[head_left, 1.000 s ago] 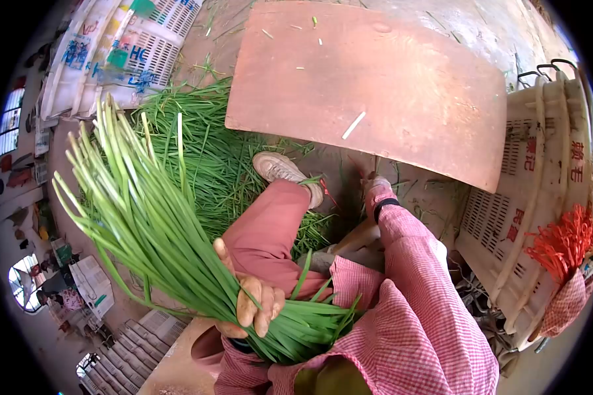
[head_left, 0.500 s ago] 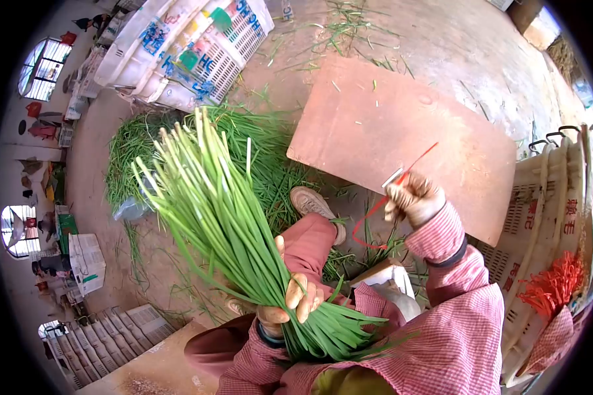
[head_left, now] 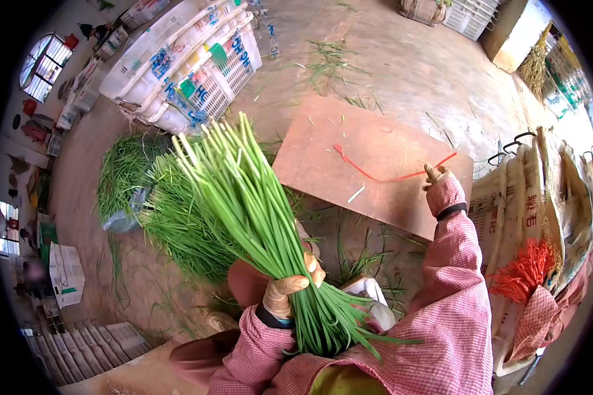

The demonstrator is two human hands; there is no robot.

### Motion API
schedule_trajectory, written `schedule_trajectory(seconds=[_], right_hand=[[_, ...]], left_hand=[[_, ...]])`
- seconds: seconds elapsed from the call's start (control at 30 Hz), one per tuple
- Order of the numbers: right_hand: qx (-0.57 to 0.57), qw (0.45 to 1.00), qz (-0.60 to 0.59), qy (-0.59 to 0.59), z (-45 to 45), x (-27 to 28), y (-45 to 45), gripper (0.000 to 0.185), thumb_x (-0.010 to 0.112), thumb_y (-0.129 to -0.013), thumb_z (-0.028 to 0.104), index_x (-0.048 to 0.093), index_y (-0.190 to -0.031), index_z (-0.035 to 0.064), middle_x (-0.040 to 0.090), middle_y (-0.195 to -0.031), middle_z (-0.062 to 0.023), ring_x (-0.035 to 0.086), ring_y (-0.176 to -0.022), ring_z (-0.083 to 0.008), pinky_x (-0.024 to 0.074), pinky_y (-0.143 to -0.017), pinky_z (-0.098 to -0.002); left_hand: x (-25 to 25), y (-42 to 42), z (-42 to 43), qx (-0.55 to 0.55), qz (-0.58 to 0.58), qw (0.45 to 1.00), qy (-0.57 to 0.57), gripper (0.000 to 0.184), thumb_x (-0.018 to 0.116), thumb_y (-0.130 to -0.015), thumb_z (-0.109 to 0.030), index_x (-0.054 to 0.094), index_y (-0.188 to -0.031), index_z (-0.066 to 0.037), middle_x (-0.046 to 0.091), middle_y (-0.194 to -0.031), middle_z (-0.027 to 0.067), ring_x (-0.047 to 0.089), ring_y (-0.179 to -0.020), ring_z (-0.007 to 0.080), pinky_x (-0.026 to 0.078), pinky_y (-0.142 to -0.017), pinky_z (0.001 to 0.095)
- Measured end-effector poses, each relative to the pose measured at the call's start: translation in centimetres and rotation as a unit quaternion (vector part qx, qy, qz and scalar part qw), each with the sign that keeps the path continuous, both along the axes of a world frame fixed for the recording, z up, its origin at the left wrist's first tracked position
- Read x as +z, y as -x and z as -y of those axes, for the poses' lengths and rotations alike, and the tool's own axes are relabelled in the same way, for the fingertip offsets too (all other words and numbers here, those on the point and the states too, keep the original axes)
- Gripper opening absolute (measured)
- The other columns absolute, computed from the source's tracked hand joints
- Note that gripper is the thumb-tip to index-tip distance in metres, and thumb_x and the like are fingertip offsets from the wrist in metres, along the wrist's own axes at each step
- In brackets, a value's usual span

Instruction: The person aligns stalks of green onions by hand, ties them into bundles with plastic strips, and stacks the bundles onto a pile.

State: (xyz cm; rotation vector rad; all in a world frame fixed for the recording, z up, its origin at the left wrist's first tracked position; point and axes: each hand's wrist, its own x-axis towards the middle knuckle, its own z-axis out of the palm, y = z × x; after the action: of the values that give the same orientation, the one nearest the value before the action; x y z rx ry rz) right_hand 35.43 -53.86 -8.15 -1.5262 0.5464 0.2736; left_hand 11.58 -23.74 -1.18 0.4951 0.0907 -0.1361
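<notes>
A thick bunch of long green stalks (head_left: 250, 204) with pale ends up stands tilted in my left hand (head_left: 286, 295), whose fingers wrap round its lower part. The leafy ends spread over my lap. My right hand (head_left: 436, 176) is over the right part of a brown board (head_left: 375, 164), fingers closed on a red tie (head_left: 402, 176). The tie stretches left above the board and ends in a small loop. Short pale stalk pieces lie on the board. Both hands appear to wear stained gloves.
Heaps of green stalks (head_left: 184, 224) lie on the floor at the left. White crates (head_left: 204, 72) stand behind them. On the right, a stack of crates (head_left: 501, 210) carries a bundle of red ties (head_left: 526, 270). At the far left is a partly blurred person (head_left: 36, 273).
My right hand has risen from low near my legs to over the board, bringing the red tie, now stretched out leftward. My left hand still holds the bunch, now more upright. The view has shifted.
</notes>
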Motion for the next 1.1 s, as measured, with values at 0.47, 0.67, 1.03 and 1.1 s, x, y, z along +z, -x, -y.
schedule_trajectory(seconds=[0.47,0.67,1.03,1.1], right_hand=[[0.131,0.962,0.232,0.062,-4.9,-1.3,2.7,0.081,0.061,-0.07,-0.009,0.016,-0.135,0.0082,0.047,-0.117,-0.0133,0.05,-0.102,-0.0233,0.0412,-0.088,-0.0309],[0.25,0.959,0.093,0.093,-6.1,-7.0,0.5,0.096,0.07,-0.071,0.017,0.001,-0.137,0.0058,0.041,-0.125,-0.0206,0.043,-0.111,-0.0301,0.034,-0.094,-0.0363],[0.515,0.677,0.272,0.45,-54.1,-0.1,-10.9,0.088,0.068,-0.067,0.041,0.026,-0.132,0.0,0.05,-0.115,-0.0247,0.051,-0.105,-0.0315,0.0401,-0.089,-0.0349],[0.538,0.661,0.244,0.463,-63.0,-5.7,-12.1,0.081,0.066,-0.067,0.044,0.035,-0.123,-0.0053,0.055,-0.106,-0.024,0.055,-0.1,-0.0319,0.042,-0.086,-0.0358]], left_hand=[[-7.9,-14.1,14.1,-0.306,-0.048,0.909,-0.279,0.101,0.067,-0.07,-0.035,-0.004,-0.136,-0.006,0.025,-0.135,0.0163,0.028,-0.124,0.0255,0.02,-0.104,0.0327],[-4.2,-11.0,-2.3,0.01,0.113,0.955,-0.276,0.063,0.067,-0.074,-0.025,0.036,-0.125,-0.002,0.033,-0.132,0.0187,0.048,-0.107,0.0253,0.04,-0.089,0.0308],[-17.9,-13.4,-40.2,0.188,-0.094,0.646,-0.734,0.041,0.042,-0.082,-0.001,0.044,-0.122,-0.009,0.048,-0.122,0.0094,0.044,-0.114,0.0244,0.035,-0.096,0.0323],[-21.1,-16.0,-44.9,0.12,-0.088,0.488,-0.86,0.04,0.041,-0.083,-0.006,0.043,-0.123,-0.009,0.043,-0.127,0.009,0.038,-0.12,0.025,0.029,-0.101,0.0343]])
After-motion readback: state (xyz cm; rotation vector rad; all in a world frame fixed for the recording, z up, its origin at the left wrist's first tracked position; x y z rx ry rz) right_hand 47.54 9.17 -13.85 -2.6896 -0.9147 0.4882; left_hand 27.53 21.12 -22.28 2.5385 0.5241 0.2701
